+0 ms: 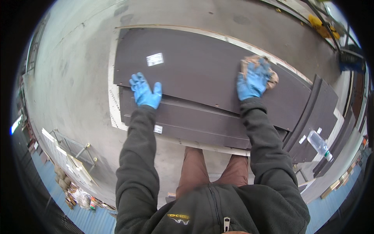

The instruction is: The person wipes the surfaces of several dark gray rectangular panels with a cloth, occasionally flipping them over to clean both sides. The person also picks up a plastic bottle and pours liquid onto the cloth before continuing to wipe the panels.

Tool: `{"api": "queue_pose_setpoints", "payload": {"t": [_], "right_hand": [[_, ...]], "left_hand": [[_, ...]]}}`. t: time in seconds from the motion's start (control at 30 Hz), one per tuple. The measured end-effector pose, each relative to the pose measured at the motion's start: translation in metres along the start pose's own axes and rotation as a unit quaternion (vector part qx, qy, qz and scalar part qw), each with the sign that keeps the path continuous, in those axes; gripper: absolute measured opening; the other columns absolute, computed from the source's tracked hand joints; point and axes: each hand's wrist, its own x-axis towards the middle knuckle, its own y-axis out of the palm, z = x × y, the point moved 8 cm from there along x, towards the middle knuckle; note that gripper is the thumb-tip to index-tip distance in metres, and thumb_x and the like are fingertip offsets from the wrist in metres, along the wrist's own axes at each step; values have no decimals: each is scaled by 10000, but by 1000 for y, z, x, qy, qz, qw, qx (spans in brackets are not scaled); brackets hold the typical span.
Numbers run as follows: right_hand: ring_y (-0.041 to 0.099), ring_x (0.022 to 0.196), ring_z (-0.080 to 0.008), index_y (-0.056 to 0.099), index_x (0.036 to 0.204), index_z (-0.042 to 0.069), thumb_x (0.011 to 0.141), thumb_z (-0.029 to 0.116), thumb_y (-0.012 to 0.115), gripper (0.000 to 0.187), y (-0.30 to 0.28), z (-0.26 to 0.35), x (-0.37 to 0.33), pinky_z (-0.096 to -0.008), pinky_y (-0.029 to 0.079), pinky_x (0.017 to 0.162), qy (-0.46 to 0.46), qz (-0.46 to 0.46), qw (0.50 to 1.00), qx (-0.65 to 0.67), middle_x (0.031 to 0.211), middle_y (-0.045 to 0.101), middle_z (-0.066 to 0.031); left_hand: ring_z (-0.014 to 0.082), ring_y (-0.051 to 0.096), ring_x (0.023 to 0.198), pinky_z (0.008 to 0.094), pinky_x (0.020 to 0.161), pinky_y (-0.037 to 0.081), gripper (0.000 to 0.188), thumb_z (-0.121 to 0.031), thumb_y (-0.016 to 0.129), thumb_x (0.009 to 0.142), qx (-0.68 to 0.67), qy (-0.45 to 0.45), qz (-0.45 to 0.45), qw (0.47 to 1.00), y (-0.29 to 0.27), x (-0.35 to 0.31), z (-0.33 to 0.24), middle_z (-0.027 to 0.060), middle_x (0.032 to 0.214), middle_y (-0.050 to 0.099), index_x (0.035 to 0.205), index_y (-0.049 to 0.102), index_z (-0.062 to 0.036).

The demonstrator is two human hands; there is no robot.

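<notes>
A long dark grey-brown panel (191, 64) lies in front of me, with a white label (155, 59) near its left end. My left hand (145, 92), in a blue glove, rests flat with spread fingers on the panel's near left edge. Towards the right end, my blue-gloved right hand (252, 82) presses a crumpled brownish rag (273, 80) against the panel's surface. The rag sticks out beyond the fingers, whose grip on it is partly hidden. Below the upper panel, another dark panel (187, 119) shows along the near side.
A pale board (113, 102) lies under the panels and shows around their edges. More dark panels (323, 103) stand at the right, with a clear plastic bottle (317, 142) lying on them. A metal frame (80, 150) with boards is at the lower left. Something yellow (322, 26) sits far right.
</notes>
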Motion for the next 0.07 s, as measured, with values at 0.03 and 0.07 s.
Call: {"api": "queue_pose_setpoints", "payload": {"t": [0.03, 0.07], "right_hand": [[117, 1601, -452, 496, 1541, 137, 952, 438, 581, 667, 14, 55, 18, -598, 65, 1289, -54, 59, 993, -92, 1711, 221, -243], [113, 1604, -440, 441, 1585, 155, 935, 521, 580, 759, 10, 103, 30, -644, 14, 1276, -87, 47, 994, -52, 1730, 187, -225]], "left_hand": [[549, 82, 1568, 588, 1289, 110, 1049, -544, 633, 935, -9, -2, -7, 1000, -2, 0, 1, 363, 1686, 110, 1657, 102, 2], [545, 78, 1571, 588, 1292, 95, 1052, -569, 624, 933, 3, -16, 1, 1000, 0, -1, 2, 357, 1690, 105, 1664, 106, -18]]}}
